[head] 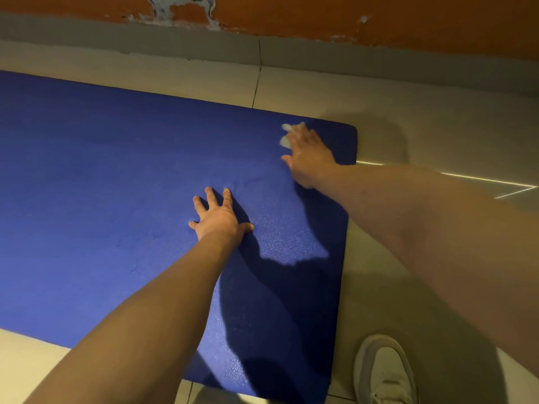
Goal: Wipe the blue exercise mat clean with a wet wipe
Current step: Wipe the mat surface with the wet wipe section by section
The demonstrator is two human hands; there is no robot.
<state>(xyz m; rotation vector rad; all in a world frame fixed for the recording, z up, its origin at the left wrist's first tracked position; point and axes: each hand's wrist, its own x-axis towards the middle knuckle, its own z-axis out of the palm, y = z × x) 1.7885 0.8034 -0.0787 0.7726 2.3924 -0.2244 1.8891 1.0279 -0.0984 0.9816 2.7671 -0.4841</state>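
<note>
Bracing left hand (220, 217), fingers spread, on a blue textured foam exercise mat (102, 170), pressing white wet wipe (285, 141) under flat, blurred fingers of right hand (309, 154).

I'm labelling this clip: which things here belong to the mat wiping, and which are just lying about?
Job: blue mat, wet wipe, right hand pressing the wipe, left hand flat on the mat.
Just there: white shoe, tiled floor, peeling wall.

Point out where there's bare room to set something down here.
Bare: the blue mat left of the left hand, to the frame edge, and the floor strip between mat and wall. Crowded: the mat's far right corner, where the right hand presses the wet wipe, and a shoe beside its near right corner.
</note>
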